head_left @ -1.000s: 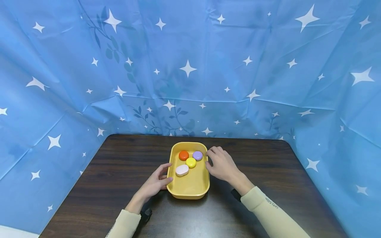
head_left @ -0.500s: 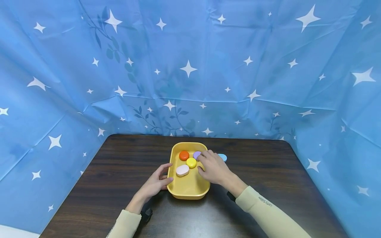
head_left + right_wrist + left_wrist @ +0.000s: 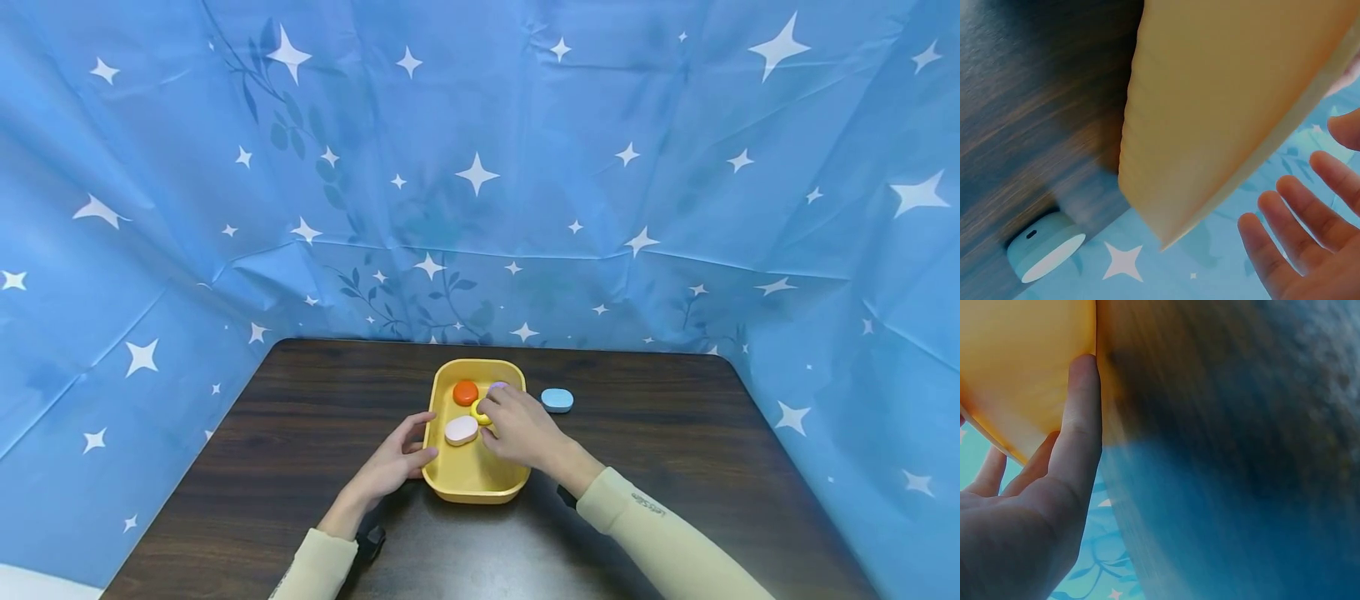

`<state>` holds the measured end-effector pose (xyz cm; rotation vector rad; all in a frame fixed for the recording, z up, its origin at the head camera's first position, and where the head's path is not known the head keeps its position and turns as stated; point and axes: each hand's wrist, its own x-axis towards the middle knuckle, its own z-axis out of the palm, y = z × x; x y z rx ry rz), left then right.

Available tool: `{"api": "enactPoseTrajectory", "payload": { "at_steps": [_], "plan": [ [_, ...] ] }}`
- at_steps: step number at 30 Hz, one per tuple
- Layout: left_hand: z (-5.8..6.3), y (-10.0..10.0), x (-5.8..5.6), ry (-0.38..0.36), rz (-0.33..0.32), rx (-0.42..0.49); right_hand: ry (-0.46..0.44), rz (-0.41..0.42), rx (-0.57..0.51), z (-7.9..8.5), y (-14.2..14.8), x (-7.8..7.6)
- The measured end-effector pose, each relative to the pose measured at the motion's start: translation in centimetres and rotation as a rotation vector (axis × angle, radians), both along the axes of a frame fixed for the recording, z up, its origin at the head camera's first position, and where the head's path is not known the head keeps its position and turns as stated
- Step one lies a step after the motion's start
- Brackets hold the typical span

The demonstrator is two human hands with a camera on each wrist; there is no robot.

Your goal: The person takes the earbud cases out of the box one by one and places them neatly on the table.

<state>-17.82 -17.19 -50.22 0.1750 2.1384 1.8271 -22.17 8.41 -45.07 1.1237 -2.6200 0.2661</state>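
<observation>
In the head view a yellow tray (image 3: 480,479) stands on the table. My left hand (image 3: 393,452) rests against its left side, and in the left wrist view the fingers (image 3: 1079,419) lie nearly straight along the wall. My right hand (image 3: 521,429) is over the tray's right half, fingers spread with nothing between them in the right wrist view. Closest to its fingertips is a round yellow case (image 3: 478,412), partly covered. A round purple piece (image 3: 497,385) is mostly hidden behind that hand. A round orange piece (image 3: 465,392) and a pale pink oval piece (image 3: 461,430) also lie inside.
A light blue oval case (image 3: 557,401) with a small dark slot lies on the table, right of the tray. The dark wooden table (image 3: 300,408) ends at a blue star-printed curtain (image 3: 480,208) behind and at both sides.
My right hand has moved left from the tray's right rim to over the yellow piece, uncovering the light blue case. The left hand stays at the tray's side.
</observation>
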Motion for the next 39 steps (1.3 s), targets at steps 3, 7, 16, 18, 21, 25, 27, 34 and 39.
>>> {"api": "enactPoseTrajectory", "payload": {
  "at_steps": [3,7,16,18,21,25,27,34,39],
  "plan": [
    [0.0,0.0,0.0,-0.005,-0.003,0.004,-0.001,0.006,0.013,-0.2,-0.5,-0.1],
    [0.1,0.0,0.1,-0.006,-0.011,0.007,-0.038,0.005,0.031,-0.2,-1.1,0.0],
    [0.1,-0.1,0.0,-0.006,-0.020,0.023,-0.115,-0.009,0.088,-0.4,-2.1,-0.2],
    [0.0,-0.2,0.0,-0.006,-0.022,0.024,-0.126,-0.001,0.091,-0.5,-2.3,-0.3],
    [-0.1,-0.2,0.0,-0.007,-0.027,0.024,-0.142,0.013,0.093,-0.8,-2.5,-0.4],
    [-0.2,-0.2,-0.1,-0.007,-0.034,0.019,-0.155,0.023,0.105,-1.2,-2.8,-0.5],
    [-0.2,-0.2,-0.1,-0.007,-0.038,0.018,-0.166,0.026,0.115,-1.4,-2.9,-0.6],
    [-0.1,-0.2,-0.1,0.005,-0.048,0.016,-0.259,0.035,0.137,-1.8,-3.3,-0.4],
    [0.1,-0.2,0.0,0.002,-0.041,0.021,-0.254,0.038,0.157,-2.3,-3.7,-0.5]
  ]
}}
